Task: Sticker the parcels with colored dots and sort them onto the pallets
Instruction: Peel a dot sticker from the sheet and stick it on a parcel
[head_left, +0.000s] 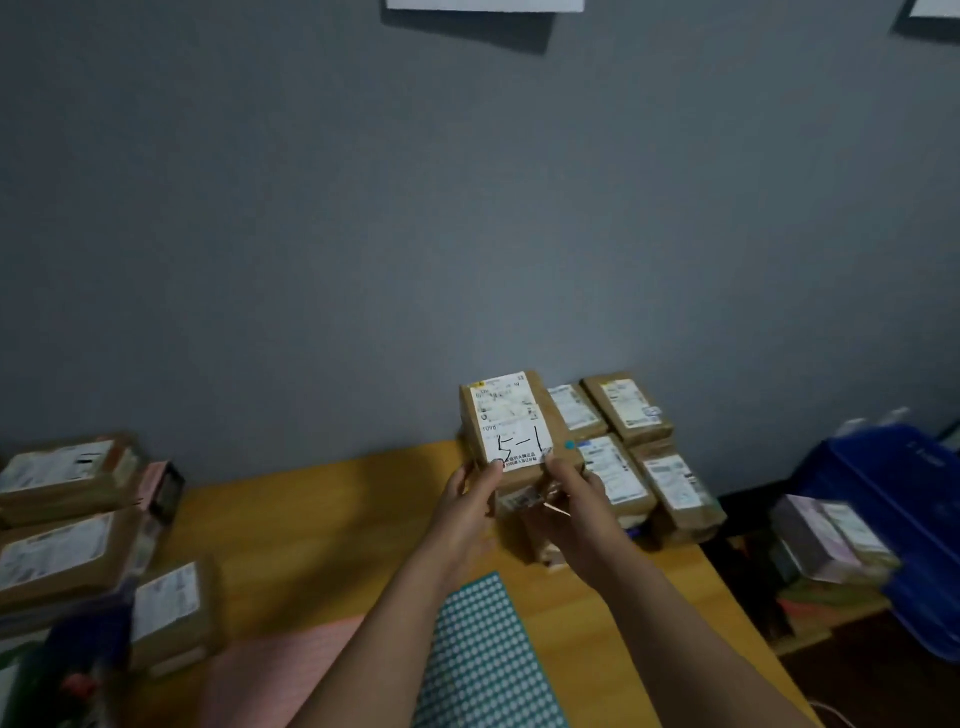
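One parcel (514, 421), one dot (570, 445), between left hand (467, 493), right hand (576, 499)

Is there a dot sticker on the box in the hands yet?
Yes, it is on. A blue dot sits on the parcel, just right of its white label.

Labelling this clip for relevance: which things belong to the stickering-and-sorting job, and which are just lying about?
Job: held parcel with teal dot, gripped by left hand and right hand; teal dot sheet; pink sheet; parcel stack on table; parcels at left; blue bins with parcels.
Lying about: wall papers; blurred dark object, lower left.
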